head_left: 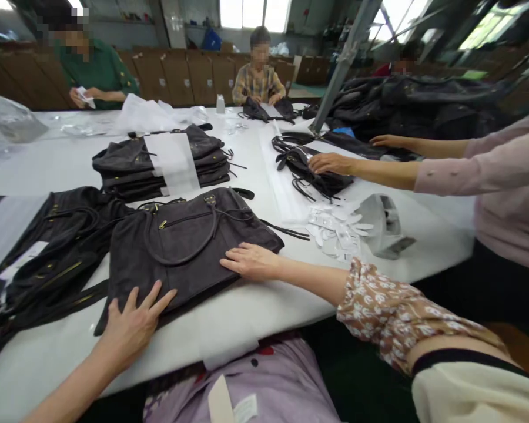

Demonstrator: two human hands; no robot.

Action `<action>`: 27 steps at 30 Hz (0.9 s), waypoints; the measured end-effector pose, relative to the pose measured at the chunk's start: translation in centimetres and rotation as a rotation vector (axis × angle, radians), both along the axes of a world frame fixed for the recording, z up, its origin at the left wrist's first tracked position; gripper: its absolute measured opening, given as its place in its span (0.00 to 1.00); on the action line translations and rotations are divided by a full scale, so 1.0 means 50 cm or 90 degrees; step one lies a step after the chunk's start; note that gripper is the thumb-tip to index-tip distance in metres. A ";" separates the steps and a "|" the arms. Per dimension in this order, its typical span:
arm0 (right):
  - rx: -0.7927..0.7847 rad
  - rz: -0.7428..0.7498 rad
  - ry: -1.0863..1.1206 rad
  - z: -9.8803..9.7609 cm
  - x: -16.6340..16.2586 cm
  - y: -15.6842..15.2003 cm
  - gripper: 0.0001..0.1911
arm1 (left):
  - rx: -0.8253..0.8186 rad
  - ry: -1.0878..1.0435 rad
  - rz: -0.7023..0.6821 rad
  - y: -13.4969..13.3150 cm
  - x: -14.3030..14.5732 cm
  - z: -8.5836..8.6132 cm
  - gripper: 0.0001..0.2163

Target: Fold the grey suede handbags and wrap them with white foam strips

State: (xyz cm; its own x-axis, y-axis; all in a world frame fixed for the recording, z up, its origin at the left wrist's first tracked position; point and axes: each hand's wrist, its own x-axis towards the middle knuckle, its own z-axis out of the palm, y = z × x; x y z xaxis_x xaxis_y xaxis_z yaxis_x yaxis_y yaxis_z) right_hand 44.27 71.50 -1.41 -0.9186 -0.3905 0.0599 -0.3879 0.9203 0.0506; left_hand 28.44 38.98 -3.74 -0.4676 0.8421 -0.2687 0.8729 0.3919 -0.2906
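A dark grey suede handbag (180, 247) lies flat on the white table (229, 323) in front of me, its handles folded onto its front. My left hand (134, 320) presses flat on the bag's near left corner, fingers spread. My right hand (251, 261) rests flat on the bag's right side, palm down. Neither hand grips anything.
A heap of dark bags (48, 258) lies to the left, and a neat stack with a white sheet (167, 161) sits behind. Small clear packets (335, 229) lie at right. A co-worker's hands (335, 163) touch another bag at right. Two more people sit across the table.
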 end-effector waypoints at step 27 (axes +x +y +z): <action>-0.258 -0.134 0.035 -0.072 0.094 0.091 0.33 | 0.102 -0.028 -0.033 -0.062 -0.002 -0.020 0.31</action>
